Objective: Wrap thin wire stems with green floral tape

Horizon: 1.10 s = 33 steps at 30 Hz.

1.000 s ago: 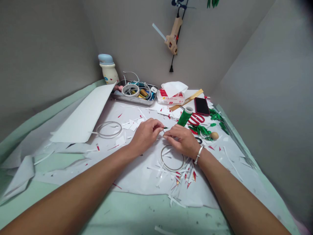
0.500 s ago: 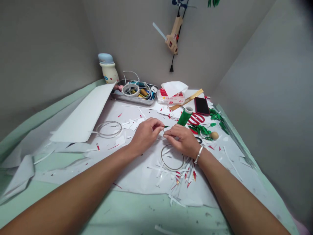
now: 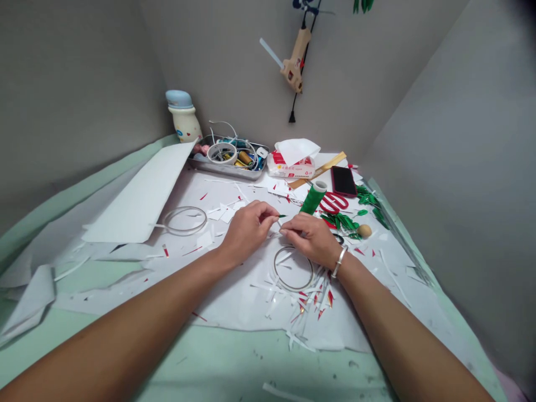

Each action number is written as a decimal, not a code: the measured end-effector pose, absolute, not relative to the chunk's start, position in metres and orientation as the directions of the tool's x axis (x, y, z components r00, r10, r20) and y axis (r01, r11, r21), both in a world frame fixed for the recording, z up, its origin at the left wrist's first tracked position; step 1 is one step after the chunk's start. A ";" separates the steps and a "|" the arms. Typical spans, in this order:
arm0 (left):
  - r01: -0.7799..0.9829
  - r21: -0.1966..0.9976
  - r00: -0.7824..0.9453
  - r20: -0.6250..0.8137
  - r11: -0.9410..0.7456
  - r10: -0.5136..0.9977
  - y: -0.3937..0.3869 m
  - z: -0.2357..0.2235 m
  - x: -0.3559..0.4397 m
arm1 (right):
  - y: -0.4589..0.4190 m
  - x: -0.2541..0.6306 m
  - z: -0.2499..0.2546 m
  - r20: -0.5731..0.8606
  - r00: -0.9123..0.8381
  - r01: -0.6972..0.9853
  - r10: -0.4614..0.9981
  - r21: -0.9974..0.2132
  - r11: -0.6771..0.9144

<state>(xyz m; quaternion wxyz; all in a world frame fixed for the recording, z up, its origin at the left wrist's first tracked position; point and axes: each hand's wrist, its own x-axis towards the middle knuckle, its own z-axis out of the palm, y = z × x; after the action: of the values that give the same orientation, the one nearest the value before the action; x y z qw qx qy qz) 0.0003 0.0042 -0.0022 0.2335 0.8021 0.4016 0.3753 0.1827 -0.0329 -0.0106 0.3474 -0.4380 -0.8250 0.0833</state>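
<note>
My left hand point(image 3: 249, 228) is closed in a pinch, and a small dark green leaf point(image 3: 282, 216) pokes out from its fingertips. Close beside it, my right hand point(image 3: 309, 233) has its thumb and forefinger pressed together at a thin pale stem that runs toward the left fingertips. Whether that stem joins the leaf is too small to tell. Just behind my right hand a green thread spool point(image 3: 312, 200) leans to the right; its lower end is hidden. A ring of pale wire point(image 3: 274, 273) lies under my right hand on the white paper sheet point(image 3: 247, 304).
Red-handled scissors point(image 3: 335, 203), green leaves point(image 3: 341, 222), a wooden ball point(image 3: 364, 230) and a phone point(image 3: 344, 181) lie at right. Behind are a tissue pack point(image 3: 291, 167) and a metal tray point(image 3: 228, 170) of spools. White card point(image 3: 140, 195) stands left; a glue gun point(image 3: 296, 61) hangs above.
The whole view has shifted slightly, so everything sits a little farther left. Both hands keep the same pinched hold and nearly the same position.
</note>
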 end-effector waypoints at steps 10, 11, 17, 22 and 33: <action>0.423 0.695 0.582 0.283 -0.581 0.762 -0.001 0.000 0.005 | -0.026 0.192 -0.012 0.556 -0.175 0.701 0.813 -0.509 0.499; 0.411 0.714 0.569 0.285 -0.566 0.772 0.000 0.001 0.004 | -0.025 0.193 -0.015 0.539 -0.176 0.697 0.823 -0.523 0.491; 0.429 0.731 0.458 0.330 -0.530 0.826 0.005 0.000 0.001 | -0.033 0.185 -0.014 0.447 -0.348 0.710 0.824 -0.448 0.543; 0.542 0.621 0.477 0.328 -0.566 0.816 0.003 -0.002 0.002 | -0.038 0.178 -0.004 0.564 -0.384 0.711 0.731 -0.325 0.624; 0.463 0.654 0.554 0.313 -0.598 0.771 -0.001 0.002 0.003 | -0.025 0.190 -0.018 0.493 -0.179 0.680 0.851 -0.563 0.469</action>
<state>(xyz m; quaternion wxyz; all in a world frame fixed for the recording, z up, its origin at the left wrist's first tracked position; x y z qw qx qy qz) 0.0026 -0.0011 0.0019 0.2586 0.8428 0.3662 0.2979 0.1902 -0.0249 -0.0181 0.3960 -0.5037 -0.7601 0.1081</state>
